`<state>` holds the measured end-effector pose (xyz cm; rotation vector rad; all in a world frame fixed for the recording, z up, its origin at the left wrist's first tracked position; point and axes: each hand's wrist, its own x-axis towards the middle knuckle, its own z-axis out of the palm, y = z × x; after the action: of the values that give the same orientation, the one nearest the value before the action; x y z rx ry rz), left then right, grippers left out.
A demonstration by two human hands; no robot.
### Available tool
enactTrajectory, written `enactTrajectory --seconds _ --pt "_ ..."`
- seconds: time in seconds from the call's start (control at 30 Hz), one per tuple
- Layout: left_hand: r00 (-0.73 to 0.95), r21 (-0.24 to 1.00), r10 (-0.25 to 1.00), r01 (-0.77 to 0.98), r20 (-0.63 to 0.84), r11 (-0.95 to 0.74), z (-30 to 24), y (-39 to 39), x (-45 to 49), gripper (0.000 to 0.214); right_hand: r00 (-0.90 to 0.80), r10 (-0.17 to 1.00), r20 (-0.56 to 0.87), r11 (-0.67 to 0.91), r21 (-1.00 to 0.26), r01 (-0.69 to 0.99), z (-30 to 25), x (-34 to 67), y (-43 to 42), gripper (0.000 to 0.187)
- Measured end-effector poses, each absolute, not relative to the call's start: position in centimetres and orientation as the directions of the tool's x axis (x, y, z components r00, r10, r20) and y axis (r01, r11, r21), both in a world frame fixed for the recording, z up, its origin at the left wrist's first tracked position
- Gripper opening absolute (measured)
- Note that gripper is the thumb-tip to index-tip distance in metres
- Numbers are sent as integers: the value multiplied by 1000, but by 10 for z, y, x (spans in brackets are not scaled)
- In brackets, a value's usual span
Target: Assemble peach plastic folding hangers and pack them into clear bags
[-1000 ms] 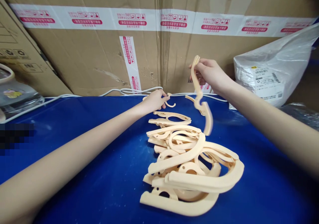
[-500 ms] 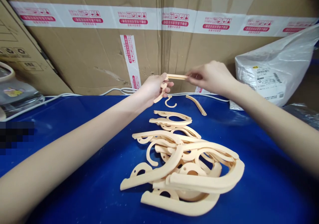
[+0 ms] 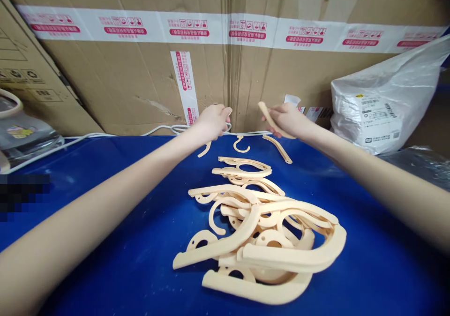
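Your right hand (image 3: pixel 288 118) grips a beige hanger arm (image 3: pixel 269 116), its upper end jutting past the grip toward the middle. Left hand (image 3: pixel 213 120) is curled; can't tell what it holds (it hides part of a curved piece (image 3: pixel 205 150) just below). Hanger pile (image 3: pixel 295 259) nearer you on blue table (image 3: pixel 123 269); cardboard (image 3: pixel 123 84) behind, plastic bag (image 3: pixel 404 95) at right.
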<state>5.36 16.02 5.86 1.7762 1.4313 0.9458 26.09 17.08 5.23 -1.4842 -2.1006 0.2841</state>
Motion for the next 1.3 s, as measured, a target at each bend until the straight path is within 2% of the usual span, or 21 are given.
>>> enactTrajectory --seconds 0.1,0.17,0.23,0.3,0.4,0.47,0.57,0.77,0.87,0.93,1.0,1.03,1.07,1.1,1.17,1.23,1.3 --pt "189 762 978 620 83 -185 57 173 30 29 -138 897 421 354 -495 793 55 281 190 28" --pt "206 690 976 697 68 -195 53 181 15 25 -107 865 490 368 -476 798 56 293 196 17" --pt "196 610 977 765 86 -207 46 186 3 18 -128 824 551 403 -412 817 55 303 194 12" --pt "200 540 970 805 139 -244 39 186 -4 14 -220 774 593 457 -283 843 51 313 186 15" --pt "313 489 934 795 175 -358 34 174 -4 34 -375 739 560 500 -83 862 40 330 168 12" --pt "458 499 885 751 79 -433 35 162 1 41 -449 744 495 527 -22 850 30 340 155 10" --pt "618 546 779 691 -105 -475 37 148 9 42 -541 742 396 594 -14 805 14 350 142 11" --pt "662 667 721 633 -203 -393 34 146 15 33 -594 733 332 647 -70 760 1 354 136 17" --pt "630 778 761 554 -158 -297 36 145 20 30 -593 731 337 661 -135 738 5 344 137 19" --pt "587 859 803 457 -98 -230 39 144 29 27 -545 742 389 644 -192 740 12 329 138 22" --pt "540 921 841 341 -27 -190 44 145 42 22 -466 764 447 622 -316 717 23 308 139 29" --pt "518 941 855 284 11 -184 47 146 48 20 -396 806 439 588 -528 612 29 297 140 31" --pt "494 955 868 232 50 -187 50 148 55 18 -378 840 388 538 -680 498 36 287 142 32" --pt "469 962 879 190 86 -195 53 150 60 17 -386 850 358 508 -751 422 43 278 144 31" --pt "407 967 901 130 148 -218 61 154 69 14 -380 851 363 502 -776 383 57 267 149 23" --pt "330 958 919 111 214 -263 70 158 73 17 -326 849 417 524 -748 407 71 264 154 16" --pt "267 919 920 196 286 -343 77 160 74 25 -280 826 490 561 -663 495 82 264 156 11"
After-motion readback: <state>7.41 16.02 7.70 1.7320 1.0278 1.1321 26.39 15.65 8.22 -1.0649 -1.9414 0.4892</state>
